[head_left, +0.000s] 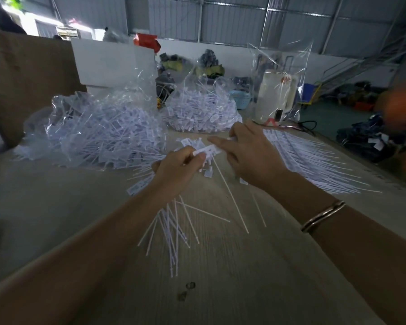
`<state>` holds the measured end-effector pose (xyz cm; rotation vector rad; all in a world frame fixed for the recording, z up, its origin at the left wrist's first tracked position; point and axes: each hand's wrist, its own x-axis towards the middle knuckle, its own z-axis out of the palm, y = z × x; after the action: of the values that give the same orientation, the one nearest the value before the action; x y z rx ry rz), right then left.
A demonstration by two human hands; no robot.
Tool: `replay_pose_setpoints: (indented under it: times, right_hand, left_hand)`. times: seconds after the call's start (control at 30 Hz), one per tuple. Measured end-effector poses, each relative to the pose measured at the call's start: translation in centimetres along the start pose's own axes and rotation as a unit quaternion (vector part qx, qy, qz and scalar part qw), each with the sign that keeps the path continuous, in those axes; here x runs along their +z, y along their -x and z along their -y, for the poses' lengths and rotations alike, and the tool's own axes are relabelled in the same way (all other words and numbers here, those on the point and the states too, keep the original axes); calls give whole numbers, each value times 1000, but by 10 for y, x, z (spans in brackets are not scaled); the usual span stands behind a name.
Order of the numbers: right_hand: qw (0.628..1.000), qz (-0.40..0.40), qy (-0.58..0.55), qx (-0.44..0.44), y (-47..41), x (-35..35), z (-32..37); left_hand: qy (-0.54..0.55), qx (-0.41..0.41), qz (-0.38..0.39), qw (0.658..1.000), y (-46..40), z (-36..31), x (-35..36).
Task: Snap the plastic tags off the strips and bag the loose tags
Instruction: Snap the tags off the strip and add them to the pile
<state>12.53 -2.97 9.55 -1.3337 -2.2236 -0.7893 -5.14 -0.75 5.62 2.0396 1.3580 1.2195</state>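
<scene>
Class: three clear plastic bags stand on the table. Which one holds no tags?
The far-right bag, standing tall around a white kettle. The left bag and middle bag are heaped with white tags.

my left hand (178, 167) grips a white strip (206, 151) of tags; my right hand (249, 153) pinches its other end. loose tags (171, 221) lie below my grip, two full bags (99, 134) beyond it.
</scene>
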Motion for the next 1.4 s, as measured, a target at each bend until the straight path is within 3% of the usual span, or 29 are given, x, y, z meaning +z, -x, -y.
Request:
replay_pose_setpoints:
  times: [0.17,0.37,0.5,0.67,0.8,0.9,1.07,1.17,1.27,1.4]
  right_hand:
    - [989,62,-131,19,1,23,5]
    - [980,81,-179,-1,-25,31,5]
    - [987,65,-143,-30,-34,21,10]
    - [998,-8,-7,-65,-31,-13,14]
    - [990,-85,53,-101,-29,-48,30]
    - [989,-65,66,-113,-25,-65,49]
    - [997,55,-47,-30,-8,-46,61]
    - [990,109,-90,8,12,-16,58]
    - [988,97,-116,35,34,10,52]
    - [970,113,-195,93,48,25,47]
  left_hand:
    - [11,72,-37,997,7,-5,-6]
    - [17,39,-41,998,11,-3,-3]
    - [42,43,-38,997,14,1,-8]
    - [128,58,-49,989,11,9,-32]
    - [251,115,-14,961,14,4,-49]
    - [313,139,23,939,17,0,-55]
    - [229,104,17,968,24,12,-50]
    - [118,73,44,989,32,26,-38]
    - [-54,87,73,992,36,33,-30]
    - [-64,120,100,986,37,30,-27]
